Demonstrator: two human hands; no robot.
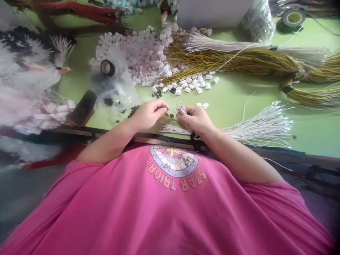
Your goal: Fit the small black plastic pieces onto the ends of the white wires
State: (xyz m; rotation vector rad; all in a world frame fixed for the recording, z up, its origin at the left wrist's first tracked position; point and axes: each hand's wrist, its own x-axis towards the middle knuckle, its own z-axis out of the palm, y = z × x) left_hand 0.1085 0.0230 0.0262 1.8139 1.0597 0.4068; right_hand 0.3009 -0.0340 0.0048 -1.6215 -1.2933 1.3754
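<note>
My right hand [198,119] is wrapped round the metal-tipped ends of some white wires [181,109] near the table's front edge. Just to its left, my left hand [150,113] has its thumb and forefinger pinched together; whatever they hold, if anything, is too small to make out. A small black piece [171,115] shows between the two hands. Other white wire ends [174,129] lie below the hands, and a fan of white wires [260,125] spreads over the table to the right. Small black parts [133,111] lie beside my left wrist.
Behind the hands is a pile of white connectors [143,53] on the green table [231,95]. Yellow-green wires [239,67] stretch right. Black tape [107,67] sits on a clear bag [119,85] at left, near a dark phone-like object [83,108]. A white box [212,12] stands behind.
</note>
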